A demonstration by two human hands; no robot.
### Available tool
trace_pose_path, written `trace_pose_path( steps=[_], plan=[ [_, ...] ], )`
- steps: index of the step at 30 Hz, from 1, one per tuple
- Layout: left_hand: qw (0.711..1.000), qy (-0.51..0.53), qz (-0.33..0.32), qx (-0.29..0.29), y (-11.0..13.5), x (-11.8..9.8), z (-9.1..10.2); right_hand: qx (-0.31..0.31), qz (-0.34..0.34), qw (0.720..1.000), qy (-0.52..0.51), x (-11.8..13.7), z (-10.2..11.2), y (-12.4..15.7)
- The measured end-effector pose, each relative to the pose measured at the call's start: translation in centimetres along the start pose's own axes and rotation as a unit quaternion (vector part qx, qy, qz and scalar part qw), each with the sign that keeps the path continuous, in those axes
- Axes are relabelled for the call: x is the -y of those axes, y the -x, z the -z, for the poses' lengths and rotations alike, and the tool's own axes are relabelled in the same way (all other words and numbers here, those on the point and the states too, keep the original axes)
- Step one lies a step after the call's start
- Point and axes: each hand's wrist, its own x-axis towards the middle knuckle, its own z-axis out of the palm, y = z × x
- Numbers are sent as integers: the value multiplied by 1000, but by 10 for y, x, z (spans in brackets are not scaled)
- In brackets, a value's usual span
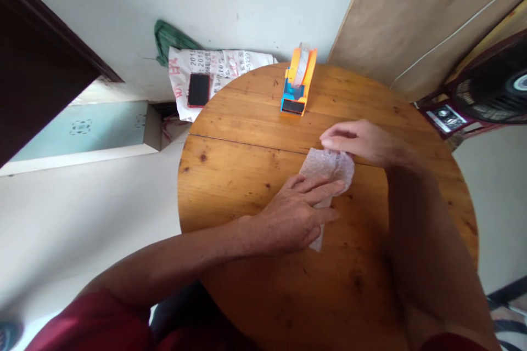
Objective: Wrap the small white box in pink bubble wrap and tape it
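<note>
A piece of clear bubble wrap (329, 167) lies on the round wooden table (247, 164), folded over something I cannot make out. My left hand (298, 214) lies flat on its near part, fingers stretched out and pressing it down. My right hand (362, 142) rests at its far edge, fingers curled and pinching the wrap. An orange and blue tape dispenser (297, 83) stands at the far side of the table, apart from both hands.
A dark phone (198, 90) lies on a printed white sack (218, 68) beyond the table's far left edge. A green cloth (168, 38) lies behind the sack. A fan (494, 88) stands at the right. A wooden board (411, 16) leans against the wall.
</note>
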Motion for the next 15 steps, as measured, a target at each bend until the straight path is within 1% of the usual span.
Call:
trace_pose_path(
  steps=[3,5,8,11,13,15],
  plan=[
    [1000,1,-5,-4,1,1,-1,-6,-1,998,58,-2,1,1],
    [1000,10,-1,-7,1,1,-1,-15,-9,998,58,-5,1,0],
    [999,36,25,-23,0,1,-3,-8,-23,1000,8,-11,3,-2],
    [995,61,56,-60,-1,0,-5,21,-32,997,-60,-16,4,-4],
    [992,63,74,-76,-1,-1,-5,28,-50,994,-96,-18,4,-5],
    [991,58,90,-78,-2,-2,-4,23,-76,990,-119,-20,2,-5]
  ],
)
